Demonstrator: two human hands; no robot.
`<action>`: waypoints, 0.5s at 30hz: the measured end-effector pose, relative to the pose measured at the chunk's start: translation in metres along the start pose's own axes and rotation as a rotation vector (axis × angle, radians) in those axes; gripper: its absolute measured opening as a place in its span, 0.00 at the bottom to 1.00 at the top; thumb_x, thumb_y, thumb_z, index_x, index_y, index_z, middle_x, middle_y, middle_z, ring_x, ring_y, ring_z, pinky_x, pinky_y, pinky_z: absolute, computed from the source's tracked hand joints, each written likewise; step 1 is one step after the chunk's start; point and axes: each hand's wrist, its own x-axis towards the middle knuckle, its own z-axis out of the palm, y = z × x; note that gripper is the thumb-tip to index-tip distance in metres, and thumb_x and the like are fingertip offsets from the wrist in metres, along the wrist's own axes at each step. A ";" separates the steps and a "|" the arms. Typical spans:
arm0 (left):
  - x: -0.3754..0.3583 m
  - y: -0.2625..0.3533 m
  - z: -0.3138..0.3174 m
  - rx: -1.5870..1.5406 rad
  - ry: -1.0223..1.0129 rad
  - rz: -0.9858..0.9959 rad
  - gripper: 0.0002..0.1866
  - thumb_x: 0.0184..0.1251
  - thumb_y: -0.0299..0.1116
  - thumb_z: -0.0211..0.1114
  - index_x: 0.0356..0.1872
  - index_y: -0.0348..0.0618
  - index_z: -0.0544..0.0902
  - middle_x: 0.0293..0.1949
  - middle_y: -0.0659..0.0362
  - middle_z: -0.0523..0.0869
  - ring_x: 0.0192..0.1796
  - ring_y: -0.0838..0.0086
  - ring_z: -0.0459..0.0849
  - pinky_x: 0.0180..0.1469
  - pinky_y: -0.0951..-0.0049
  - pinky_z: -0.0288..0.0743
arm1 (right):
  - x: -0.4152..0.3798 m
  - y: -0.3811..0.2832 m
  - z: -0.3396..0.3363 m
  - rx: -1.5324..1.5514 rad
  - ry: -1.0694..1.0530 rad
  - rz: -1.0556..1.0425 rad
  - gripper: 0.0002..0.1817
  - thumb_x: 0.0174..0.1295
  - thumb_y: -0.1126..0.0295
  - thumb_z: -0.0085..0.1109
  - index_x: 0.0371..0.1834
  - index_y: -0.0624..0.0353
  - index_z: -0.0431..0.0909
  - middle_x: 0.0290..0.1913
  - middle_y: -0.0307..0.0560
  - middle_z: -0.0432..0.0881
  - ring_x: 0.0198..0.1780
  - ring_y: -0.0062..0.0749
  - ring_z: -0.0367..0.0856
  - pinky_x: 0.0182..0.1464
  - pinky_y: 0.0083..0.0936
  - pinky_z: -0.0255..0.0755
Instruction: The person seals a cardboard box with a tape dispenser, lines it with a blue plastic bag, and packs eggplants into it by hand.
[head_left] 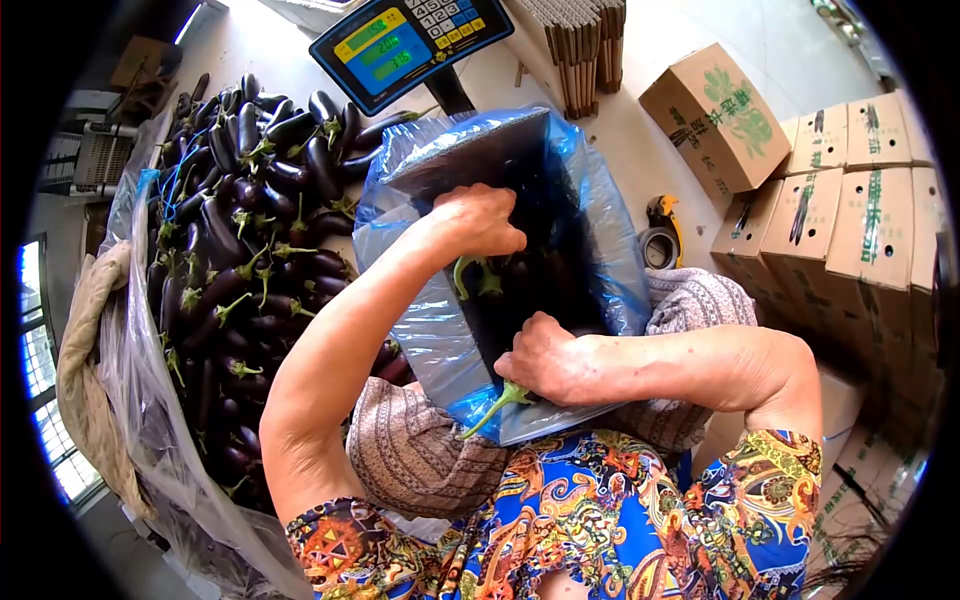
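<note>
- Right now, eggplants [520, 275] are lying inside a blue-lined container [618, 230] between the person's knees, showing dark skins and green stems.
- The left hand [480, 220] is curling over them toward the far-left wall; I can't tell whether its closed fingers are gripping one.
- The right hand [540, 360] is bending its fingers beside a green-stemmed eggplant [512, 393] by the near edge; its hold is hidden from me.
- Blue film is draping over the rim, and a dark gap is running between the hands.
- Leftward, a big heap of eggplants [240, 210] is filling a clear plastic liner [165, 400], crowding the left arm.
- Beyond the far edge, a scale display [385, 50] is glowing with green digits, too unclear to read surely, beside a number keypad.
- Rightward, a tape dispenser [662, 238] is sitting on open floor [625, 135].
- Farther right, cartons [850, 220] are standing stacked, one tilting [720, 115], displaying green Chinese characters and a plant drawing.
</note>
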 end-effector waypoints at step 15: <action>0.038 -0.053 0.057 -0.311 0.270 0.129 0.39 0.59 0.39 0.67 0.71 0.36 0.65 0.65 0.37 0.73 0.69 0.44 0.69 0.71 0.58 0.61 | -0.004 0.006 -0.006 0.036 0.019 -0.052 0.12 0.57 0.65 0.58 0.41 0.57 0.76 0.30 0.45 0.83 0.34 0.36 0.83 0.35 0.33 0.68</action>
